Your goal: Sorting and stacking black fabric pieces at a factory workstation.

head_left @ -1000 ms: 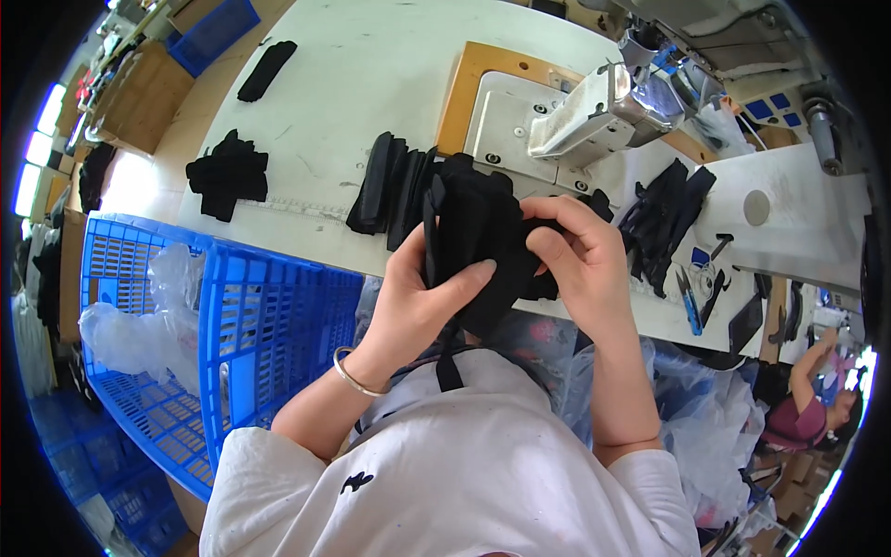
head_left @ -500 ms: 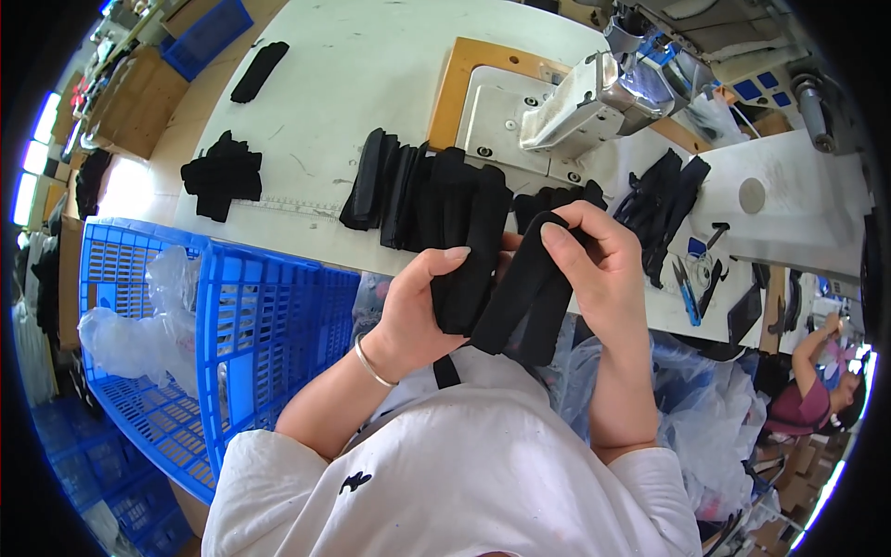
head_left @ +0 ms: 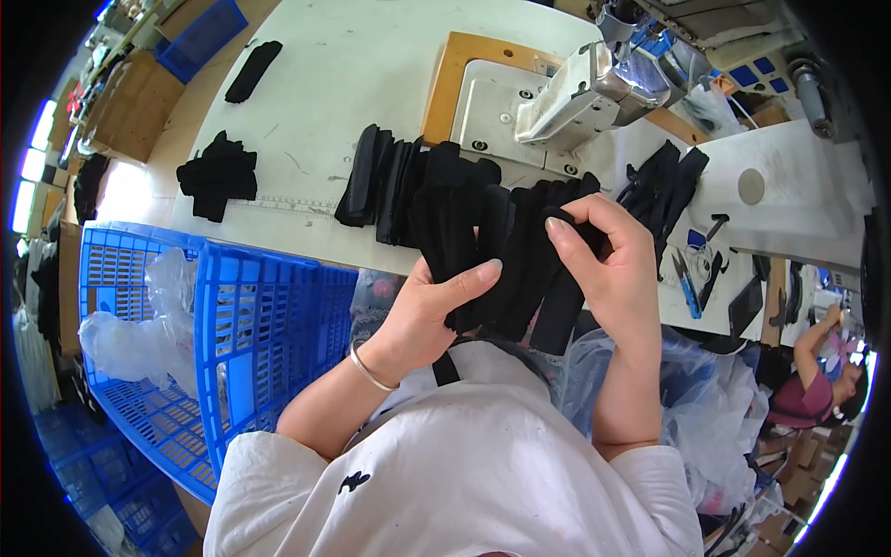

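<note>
Between my two hands, over the table's front edge, are several black fabric strips, spread like a fan. My left hand grips the strips at the left, thumb on top and the other fingers hidden behind the cloth. With thumb and forefinger, my right hand pinches the upper end of a black fabric strip at the right of the fan. Just left of these, folded black pieces stand packed in a row on the white table.
A sewing machine stands behind my hands. Scissors with blue handles and black strips lie to the right. At my left is a blue crate with clear plastic bags. Another person sits far right.
The strips in my hands have fanned out wider. My left thumb has slid right across them, and my right hand has shifted slightly right with its strip.
</note>
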A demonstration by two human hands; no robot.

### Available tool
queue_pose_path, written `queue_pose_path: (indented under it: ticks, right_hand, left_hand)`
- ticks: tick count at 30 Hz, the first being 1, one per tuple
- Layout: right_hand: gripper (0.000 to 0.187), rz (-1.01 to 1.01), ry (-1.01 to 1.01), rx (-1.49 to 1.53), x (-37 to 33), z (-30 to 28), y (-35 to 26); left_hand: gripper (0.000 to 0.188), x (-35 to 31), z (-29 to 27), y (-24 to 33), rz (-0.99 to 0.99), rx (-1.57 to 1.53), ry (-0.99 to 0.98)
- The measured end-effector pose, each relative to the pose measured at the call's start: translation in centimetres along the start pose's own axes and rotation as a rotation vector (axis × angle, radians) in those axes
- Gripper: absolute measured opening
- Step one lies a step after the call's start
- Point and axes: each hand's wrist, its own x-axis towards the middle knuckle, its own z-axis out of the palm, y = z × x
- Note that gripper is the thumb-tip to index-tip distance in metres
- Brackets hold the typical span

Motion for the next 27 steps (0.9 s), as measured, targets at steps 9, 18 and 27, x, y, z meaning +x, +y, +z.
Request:
queue_pose_path:
  ticks: [9,18,27]
  right_hand:
    - [0.01,0.113,0.03,0.237,-0.1,-0.6,1.1]
    - [0.014,0.161,0.106,0.347,-1.2,-2.0,3.2]
    - [0.036,0.18,0.143,0.605,-4.1,-3.7,5.2]
  left_hand:
    - [0.026,0.3,-1.0,0.6,-0.138,-0.086,0.051]
    - [0.025,0.1,0.8,0.9,-0.027,-0.016,0.111]
    - [0.023,0.6,2.5,0.7,0.017,-0.001,0.162]
